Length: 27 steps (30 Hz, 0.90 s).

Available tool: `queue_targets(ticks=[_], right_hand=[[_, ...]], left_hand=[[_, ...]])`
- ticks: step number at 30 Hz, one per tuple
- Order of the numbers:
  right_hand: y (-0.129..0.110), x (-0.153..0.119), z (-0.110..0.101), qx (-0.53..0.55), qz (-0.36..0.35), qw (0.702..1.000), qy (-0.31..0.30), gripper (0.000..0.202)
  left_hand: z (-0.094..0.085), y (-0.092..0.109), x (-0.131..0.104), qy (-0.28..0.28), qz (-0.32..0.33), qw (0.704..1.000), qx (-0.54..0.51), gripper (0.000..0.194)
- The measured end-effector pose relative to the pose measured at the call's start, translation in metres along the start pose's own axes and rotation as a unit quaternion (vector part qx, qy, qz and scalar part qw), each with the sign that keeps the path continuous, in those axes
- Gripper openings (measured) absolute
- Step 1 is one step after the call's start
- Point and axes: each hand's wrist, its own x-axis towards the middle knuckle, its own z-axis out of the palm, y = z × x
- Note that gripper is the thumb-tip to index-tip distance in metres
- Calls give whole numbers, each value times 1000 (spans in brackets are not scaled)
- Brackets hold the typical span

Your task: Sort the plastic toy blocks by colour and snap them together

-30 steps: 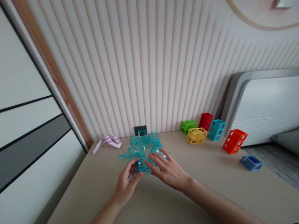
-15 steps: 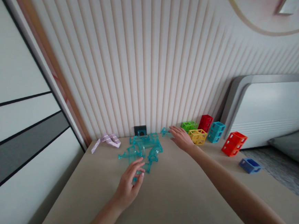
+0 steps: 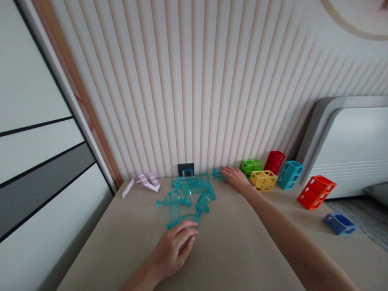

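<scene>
A pile of clear teal plastic track pieces [image 3: 187, 195] lies on the beige table [image 3: 223, 259], near the ribbed wall. My left hand [image 3: 173, 250] rests flat on the table with its fingertips touching the nearest teal curved piece [image 3: 181, 219]. My right hand [image 3: 237, 179] reaches far out to the back of the table and touches a small teal piece [image 3: 218, 175] just right of the pile. Whether its fingers grip that piece is not clear.
Open-frame cubes stand at the back right: green [image 3: 252, 166], yellow [image 3: 264, 180], red [image 3: 276, 160], teal [image 3: 290, 173], orange [image 3: 317, 192] and a small blue one [image 3: 339, 223]. A folded lilac piece [image 3: 141, 182] lies back left. A dark socket [image 3: 185, 169] sits on the wall.
Both hands left the teal pile. My right hand carried a small teal piece back and right toward the wall and stays there; my left hand dropped flat onto the table.
</scene>
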Motion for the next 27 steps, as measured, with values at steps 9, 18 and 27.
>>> queue_targets(ticks=[9,18,27], right_hand=[[-1,-2,3,-3,-22,1000,6,37],[-13,-2,-1,9,-12,999,35,49],[-71,10,-31,102,-29,993,51,41]], left_hand=[[-3,3,3,-18,2,1000,-26,25],[-4,6,3,-31,12,999,-21,24],[-4,4,4,-8,24,1000,-12,24]])
